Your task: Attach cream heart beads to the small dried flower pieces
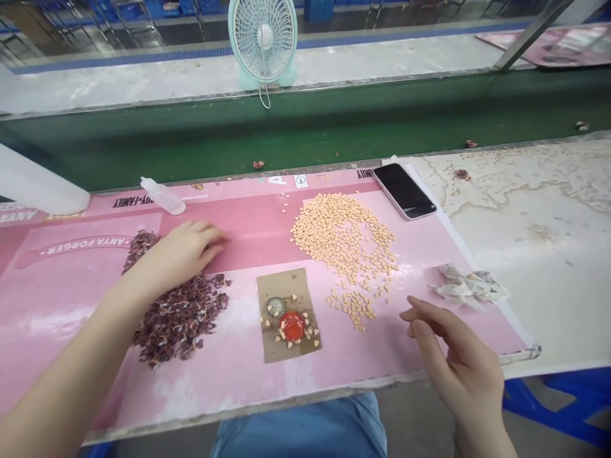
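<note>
My left hand [184,251] hovers over the upper part of a heap of small dark purple pieces with pale bits [184,318]. Its fingers are loosely bent, with the thumb a little apart and nothing visible between them. At the right, my right hand [461,362] is held near the table's front edge, thumb and index finger apart, holding nothing I can see. Between the hands lies a brown card [281,353] bearing a small red dish [292,326], a round metallic piece [275,307] and several tan heart-shaped pieces. More such tan pieces [319,226] are spread beyond it.
A small squeeze bottle [163,196] lies at the back left, near a white cylinder [42,181]. A phone [405,191] and crumpled white scraps [470,284] lie at the right. Behind the green partition [200,143] stands a fan [263,41].
</note>
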`<state>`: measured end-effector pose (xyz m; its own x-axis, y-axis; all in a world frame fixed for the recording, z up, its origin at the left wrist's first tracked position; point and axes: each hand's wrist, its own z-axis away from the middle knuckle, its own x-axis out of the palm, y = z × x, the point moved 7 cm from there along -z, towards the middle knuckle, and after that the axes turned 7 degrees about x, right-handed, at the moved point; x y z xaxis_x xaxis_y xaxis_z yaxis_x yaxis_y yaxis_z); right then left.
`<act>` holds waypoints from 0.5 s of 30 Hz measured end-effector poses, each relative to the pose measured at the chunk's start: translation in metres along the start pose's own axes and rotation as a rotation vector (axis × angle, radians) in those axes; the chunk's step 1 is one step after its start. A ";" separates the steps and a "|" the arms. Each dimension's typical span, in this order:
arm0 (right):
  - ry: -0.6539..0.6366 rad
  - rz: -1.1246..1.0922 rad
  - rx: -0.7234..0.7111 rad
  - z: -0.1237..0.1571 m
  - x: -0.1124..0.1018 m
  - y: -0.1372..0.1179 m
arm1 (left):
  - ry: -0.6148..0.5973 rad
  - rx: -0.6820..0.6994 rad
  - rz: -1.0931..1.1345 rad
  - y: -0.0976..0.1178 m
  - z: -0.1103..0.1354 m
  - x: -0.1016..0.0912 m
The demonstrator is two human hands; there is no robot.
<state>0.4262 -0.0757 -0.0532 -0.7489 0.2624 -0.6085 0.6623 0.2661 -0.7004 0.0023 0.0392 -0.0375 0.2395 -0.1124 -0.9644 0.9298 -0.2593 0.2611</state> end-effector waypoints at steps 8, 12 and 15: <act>-0.186 0.231 -0.200 -0.005 0.010 -0.019 | -0.041 0.005 -0.075 0.001 0.026 0.004; -0.212 0.331 -0.240 -0.003 0.014 -0.014 | -0.027 -0.052 -0.158 0.006 0.024 -0.009; -0.209 0.356 -0.273 -0.005 0.019 -0.015 | 0.113 -0.092 -0.183 0.009 0.035 -0.019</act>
<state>0.4027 -0.0703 -0.0524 -0.4450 0.1969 -0.8736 0.8385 0.4343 -0.3293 -0.0034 0.0050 -0.0158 0.0890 0.0379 -0.9953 0.9810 -0.1763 0.0810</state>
